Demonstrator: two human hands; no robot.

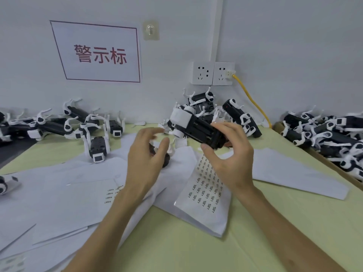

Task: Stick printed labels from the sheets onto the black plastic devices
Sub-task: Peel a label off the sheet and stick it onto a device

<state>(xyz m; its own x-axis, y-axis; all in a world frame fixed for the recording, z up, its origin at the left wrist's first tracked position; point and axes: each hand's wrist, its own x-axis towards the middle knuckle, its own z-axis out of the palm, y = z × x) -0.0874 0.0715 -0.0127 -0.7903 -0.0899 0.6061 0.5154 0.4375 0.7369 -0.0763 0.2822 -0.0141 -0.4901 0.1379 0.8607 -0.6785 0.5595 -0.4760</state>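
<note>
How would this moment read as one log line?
right hand: holds black device, raised | left hand: loose fingers, blurred, nothing visibly held | label sheet: lying on table

Hands: 2, left hand (145, 154) and right hand (229, 154)

Black devices counted singly: 4
- held device (198, 126)
- hidden device (167, 159), partly behind the left hand
- lone device (98, 148)
- edge device (3, 185), cut off by the frame

Left cluster (59, 124): at least 5. Back pile (225, 112) and right pile (324, 134): too tangled to count

Printed sheets: 2, left label sheet (112, 193) and right label sheet (206, 193). Blank sheets (59, 193): many, overlapping, no exact count

Sockets: 2, left socket (203, 73) and right socket (223, 73)

Plug (229, 72) 1, yellow cable (253, 101) 1, wall sign (100, 54) 1, adhesive hook (150, 30) 1
</note>
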